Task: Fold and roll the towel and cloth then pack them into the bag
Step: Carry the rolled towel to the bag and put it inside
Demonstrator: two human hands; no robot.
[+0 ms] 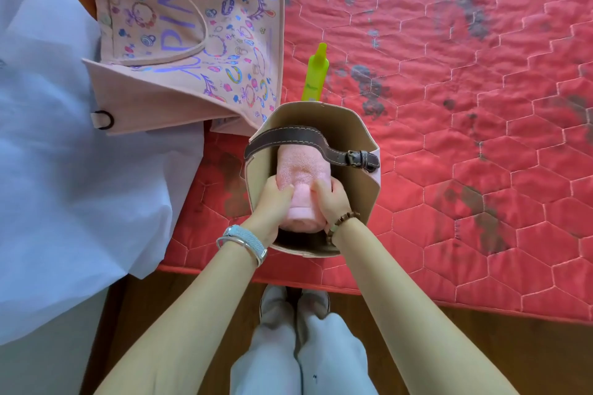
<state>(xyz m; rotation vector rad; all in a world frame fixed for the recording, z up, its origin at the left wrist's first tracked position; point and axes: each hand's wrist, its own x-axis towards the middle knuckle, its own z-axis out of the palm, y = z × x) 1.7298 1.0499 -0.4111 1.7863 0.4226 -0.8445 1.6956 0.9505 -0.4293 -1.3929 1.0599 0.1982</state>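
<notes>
Packing is under way: left hand (272, 202) and right hand (332, 200) each have a grip clasped on the rolled towel (296, 171), which sits between them inside the bag (356, 125), under its strap (288, 135). Next, I judge, push it down, then release.

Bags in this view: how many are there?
2. The pink leather bucket bag with a brown strap stands open at the centre, with the rolled pink towel inside. The printed pink canvas tote bag lies at upper left.

Two hands (272, 205) (332, 200), one rolled pink towel (300, 176), two bags (349, 138) (199, 26), one green bottle (316, 74).
</notes>
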